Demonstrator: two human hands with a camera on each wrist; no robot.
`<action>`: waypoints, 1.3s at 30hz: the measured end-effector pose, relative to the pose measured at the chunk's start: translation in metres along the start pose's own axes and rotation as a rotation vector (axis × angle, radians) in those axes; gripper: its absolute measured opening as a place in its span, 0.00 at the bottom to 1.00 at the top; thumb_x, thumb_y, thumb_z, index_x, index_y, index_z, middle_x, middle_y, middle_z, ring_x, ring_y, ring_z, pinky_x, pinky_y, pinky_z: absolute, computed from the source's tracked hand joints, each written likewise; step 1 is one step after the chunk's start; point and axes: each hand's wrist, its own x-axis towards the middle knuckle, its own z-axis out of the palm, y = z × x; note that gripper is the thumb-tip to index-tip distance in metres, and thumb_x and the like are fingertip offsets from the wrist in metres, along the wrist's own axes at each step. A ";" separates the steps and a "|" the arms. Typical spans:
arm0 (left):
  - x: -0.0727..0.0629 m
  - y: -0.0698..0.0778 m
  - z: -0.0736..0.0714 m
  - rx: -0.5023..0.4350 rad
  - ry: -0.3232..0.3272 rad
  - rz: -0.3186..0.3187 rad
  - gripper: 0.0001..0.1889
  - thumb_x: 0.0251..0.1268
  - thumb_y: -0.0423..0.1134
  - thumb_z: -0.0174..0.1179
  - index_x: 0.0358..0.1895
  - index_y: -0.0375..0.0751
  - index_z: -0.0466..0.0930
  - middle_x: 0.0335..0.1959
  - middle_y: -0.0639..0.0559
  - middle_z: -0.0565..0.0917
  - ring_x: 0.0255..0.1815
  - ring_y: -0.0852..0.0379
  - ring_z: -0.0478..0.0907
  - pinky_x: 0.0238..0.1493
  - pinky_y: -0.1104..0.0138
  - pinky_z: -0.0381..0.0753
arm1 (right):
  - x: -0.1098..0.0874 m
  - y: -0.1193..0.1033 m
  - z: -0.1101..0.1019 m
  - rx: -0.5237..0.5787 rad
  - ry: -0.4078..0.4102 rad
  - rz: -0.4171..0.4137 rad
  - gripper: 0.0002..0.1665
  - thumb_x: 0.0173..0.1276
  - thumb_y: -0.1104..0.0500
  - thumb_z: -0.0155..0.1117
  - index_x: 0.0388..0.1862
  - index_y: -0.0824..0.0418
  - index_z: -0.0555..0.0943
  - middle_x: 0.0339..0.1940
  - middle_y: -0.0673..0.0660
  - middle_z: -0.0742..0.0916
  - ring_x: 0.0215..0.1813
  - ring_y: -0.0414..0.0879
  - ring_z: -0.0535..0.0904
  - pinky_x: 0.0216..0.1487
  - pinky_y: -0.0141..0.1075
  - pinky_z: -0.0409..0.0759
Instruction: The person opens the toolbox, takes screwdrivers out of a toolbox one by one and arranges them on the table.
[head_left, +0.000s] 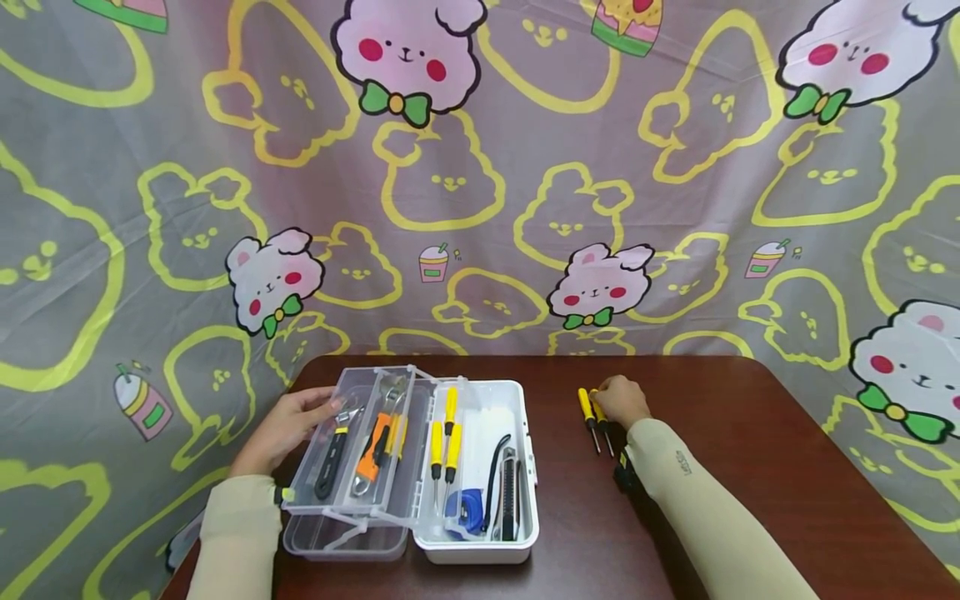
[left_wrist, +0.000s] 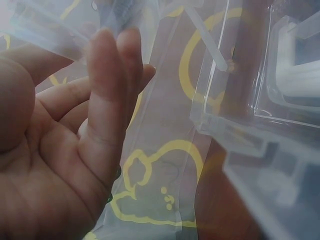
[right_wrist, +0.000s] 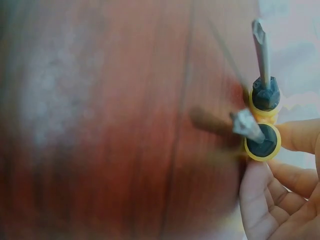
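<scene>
Grasping a yellow-handled screwdriver (head_left: 598, 410), the right hand (head_left: 624, 402) is toward the table's (head_left: 558, 533) far edge, right of the white toolbox (head_left: 480, 553). A matching second screwdriver (head_left: 585, 403) is just beside; whether the grip takes in both, I cannot tell. Left-hand fingers touch the clear tray's (head_left: 302, 486) left edge, their hold unclear. Work looks well along: three similar screwdrivers (head_left: 452, 450) and a blue tape measure (head_left: 470, 510) lie in the toolbox, a black-handled adjustable wrench (head_left: 330, 465) in the tray; the pair outside seems left.
</scene>
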 end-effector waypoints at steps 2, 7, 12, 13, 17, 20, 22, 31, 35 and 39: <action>0.000 0.000 0.000 0.001 0.001 -0.002 0.35 0.66 0.55 0.61 0.68 0.36 0.68 0.49 0.41 0.83 0.39 0.48 0.82 0.38 0.59 0.82 | -0.001 -0.001 0.000 -0.002 -0.004 -0.001 0.19 0.69 0.54 0.60 0.46 0.69 0.83 0.25 0.56 0.83 0.23 0.47 0.78 0.24 0.37 0.76; 0.000 0.001 0.001 -0.004 -0.002 0.004 0.35 0.66 0.55 0.61 0.68 0.35 0.68 0.49 0.41 0.83 0.39 0.49 0.82 0.39 0.59 0.82 | -0.004 -0.003 -0.002 0.005 -0.010 -0.004 0.19 0.69 0.54 0.60 0.47 0.70 0.82 0.26 0.57 0.83 0.23 0.47 0.78 0.24 0.36 0.77; -0.001 0.003 0.001 -0.004 -0.004 0.005 0.35 0.66 0.55 0.61 0.69 0.35 0.67 0.50 0.41 0.82 0.40 0.49 0.82 0.39 0.59 0.82 | -0.007 -0.004 -0.008 0.013 -0.008 -0.019 0.20 0.70 0.53 0.60 0.48 0.70 0.82 0.26 0.56 0.84 0.23 0.46 0.80 0.25 0.36 0.79; -0.001 0.003 0.000 -0.001 -0.006 0.007 0.35 0.67 0.55 0.61 0.69 0.35 0.67 0.51 0.41 0.82 0.40 0.49 0.82 0.39 0.59 0.82 | -0.007 -0.004 -0.010 0.014 -0.006 -0.030 0.20 0.70 0.54 0.60 0.48 0.70 0.82 0.26 0.57 0.84 0.23 0.46 0.80 0.26 0.37 0.79; -0.001 0.004 -0.001 0.004 0.002 0.005 0.35 0.67 0.55 0.61 0.69 0.35 0.67 0.51 0.41 0.82 0.40 0.49 0.81 0.40 0.59 0.82 | -0.011 -0.003 -0.016 0.016 0.009 -0.051 0.18 0.70 0.55 0.60 0.46 0.69 0.82 0.29 0.57 0.84 0.23 0.46 0.80 0.28 0.39 0.80; 0.000 0.003 -0.001 0.004 0.005 0.003 0.35 0.66 0.55 0.61 0.69 0.35 0.67 0.50 0.41 0.82 0.40 0.49 0.81 0.40 0.59 0.82 | -0.016 -0.002 -0.020 0.017 0.020 -0.053 0.18 0.69 0.56 0.60 0.47 0.70 0.82 0.31 0.58 0.84 0.23 0.46 0.81 0.29 0.40 0.81; 0.000 0.001 0.000 0.003 0.006 0.003 0.36 0.66 0.55 0.61 0.69 0.35 0.67 0.50 0.42 0.82 0.39 0.49 0.82 0.39 0.59 0.82 | -0.020 -0.001 -0.021 0.021 0.029 -0.056 0.18 0.70 0.56 0.60 0.47 0.70 0.82 0.32 0.58 0.84 0.23 0.46 0.81 0.29 0.41 0.81; -0.003 -0.007 0.004 -0.017 0.000 0.004 0.33 0.67 0.53 0.61 0.68 0.34 0.69 0.47 0.42 0.84 0.38 0.49 0.82 0.38 0.59 0.82 | -0.031 -0.008 -0.019 0.025 0.056 -0.087 0.18 0.70 0.55 0.61 0.49 0.69 0.83 0.28 0.55 0.85 0.23 0.46 0.80 0.26 0.39 0.79; -0.002 -0.005 0.003 -0.021 0.002 0.009 0.33 0.67 0.53 0.60 0.68 0.34 0.68 0.47 0.42 0.84 0.38 0.49 0.82 0.38 0.58 0.82 | -0.031 -0.019 -0.023 0.016 0.079 -0.114 0.18 0.69 0.53 0.61 0.49 0.66 0.84 0.32 0.56 0.85 0.25 0.46 0.79 0.27 0.39 0.77; -0.001 -0.003 0.002 -0.031 0.005 0.008 0.32 0.68 0.52 0.61 0.68 0.35 0.69 0.47 0.42 0.83 0.38 0.48 0.82 0.38 0.58 0.82 | -0.034 -0.035 -0.028 0.020 0.091 -0.137 0.19 0.69 0.53 0.61 0.49 0.66 0.84 0.37 0.58 0.86 0.27 0.47 0.78 0.29 0.39 0.77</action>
